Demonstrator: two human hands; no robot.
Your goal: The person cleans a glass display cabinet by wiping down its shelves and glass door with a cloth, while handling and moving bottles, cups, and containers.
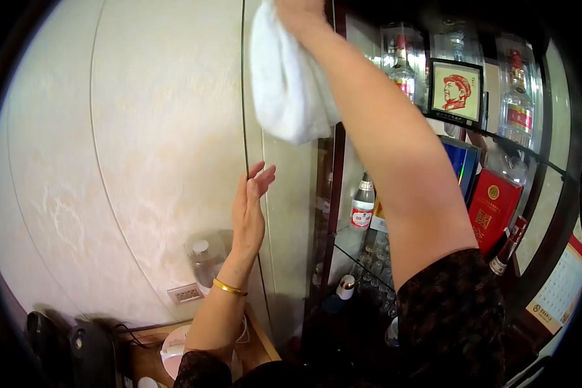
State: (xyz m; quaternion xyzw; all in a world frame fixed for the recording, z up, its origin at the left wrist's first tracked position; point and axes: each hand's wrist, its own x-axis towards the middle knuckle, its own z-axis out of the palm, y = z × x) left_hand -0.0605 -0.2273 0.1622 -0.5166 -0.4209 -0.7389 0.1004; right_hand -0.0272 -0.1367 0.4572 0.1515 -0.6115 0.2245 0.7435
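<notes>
My right hand (pixel 301 14), partly cut off by the top of the view, grips a bunched white cloth (pixel 291 84). The cloth hangs down in front of the pale wall, beside the cabinet's dark frame. Lower and to the left, my left hand (pixel 249 210) is upright with a gold bangle (pixel 229 288) on its wrist. Its thumb and fingers close around the thin dark edge of what looks like a glass door (pixel 244 97). My right forearm crosses in front of the cabinet and hides part of its shelves.
Glass shelves (pixel 520 145) hold boxed liquor bottles (pixel 517 103), a framed red portrait (pixel 456 92), a red box (pixel 495 207) and a small bottle (pixel 363 204). Glasses stand below. At lower left are a clear bottle (pixel 202 262), a wall socket (pixel 185 293) and black devices (pixel 90 349).
</notes>
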